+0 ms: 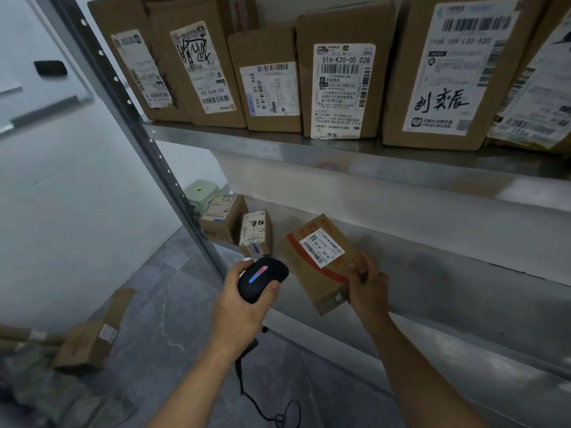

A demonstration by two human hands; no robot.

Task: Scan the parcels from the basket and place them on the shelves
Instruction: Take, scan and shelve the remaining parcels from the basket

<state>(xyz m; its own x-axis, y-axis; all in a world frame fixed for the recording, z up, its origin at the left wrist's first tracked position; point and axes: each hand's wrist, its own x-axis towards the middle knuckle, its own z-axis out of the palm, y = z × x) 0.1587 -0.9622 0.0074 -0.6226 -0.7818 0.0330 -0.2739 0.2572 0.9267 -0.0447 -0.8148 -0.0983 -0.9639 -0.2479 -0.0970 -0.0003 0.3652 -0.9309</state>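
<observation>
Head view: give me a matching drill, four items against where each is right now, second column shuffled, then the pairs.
Items:
1. scanner
2. red-striped parcel
3. 516-K20 parcel
4. green device

Places:
A. upper shelf, standing in the row
B. left hand
C. lower shelf, far left corner
D. right hand, over the lower shelf

Pairs: 1-B, 2-D, 3-A, 4-C

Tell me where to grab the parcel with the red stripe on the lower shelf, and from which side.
Grip the red-striped parcel across its near short end, from the right front. It lies tilted with its label up and that end overhanging the lower shelf's front edge, so thumb and fingers can close over its thin sides there. The right hand already holds that corner; the left hand holds the scanner.
</observation>
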